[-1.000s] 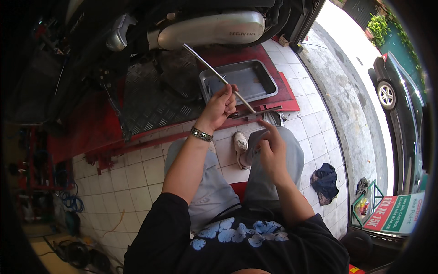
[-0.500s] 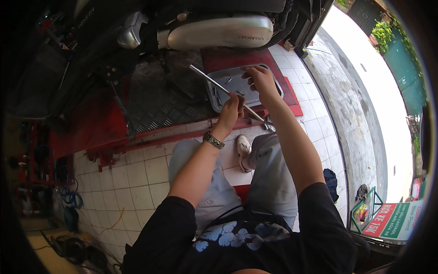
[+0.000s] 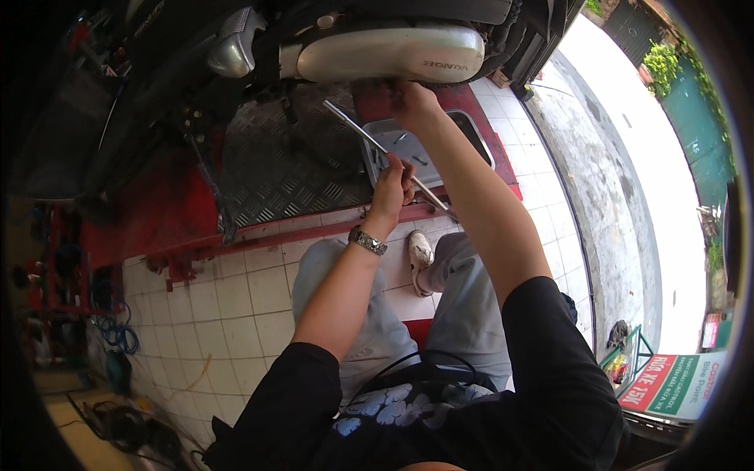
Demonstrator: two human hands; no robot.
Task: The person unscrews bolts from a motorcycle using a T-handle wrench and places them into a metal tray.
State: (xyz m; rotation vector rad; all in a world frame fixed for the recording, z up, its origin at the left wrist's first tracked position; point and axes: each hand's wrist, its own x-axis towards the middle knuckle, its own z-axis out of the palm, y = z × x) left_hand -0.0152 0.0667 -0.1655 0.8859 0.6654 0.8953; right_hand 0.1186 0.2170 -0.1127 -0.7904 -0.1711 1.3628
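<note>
My left hand [image 3: 393, 188] is closed around the middle of a long silver socket wrench [image 3: 357, 131], which slants from upper left to lower right over a metal tray [image 3: 371, 161]. Its lower end passes close by my right forearm. My right hand [image 3: 414, 104] reaches up to the underside of the motorbike's silver engine cover [image 3: 385, 55]. Its fingers are in dark shadow there, so I cannot make out whether they hold anything. Inside the tray lie a few small metal parts [image 3: 419, 160], apart from both hands.
The motorbike stands on a red lift platform [image 3: 149, 216] with a black tread plate [image 3: 263, 169]. White floor tiles [image 3: 228, 298] run beneath my legs. Blue hose coils [image 3: 118, 334] lie at far left. A printed sign [image 3: 675, 385] stands at lower right, beside the street.
My right hand has moved up and left, from above the tray to beneath the engine cover. My left hand keeps its hold on the socket wrench, and the view has shifted slightly.
</note>
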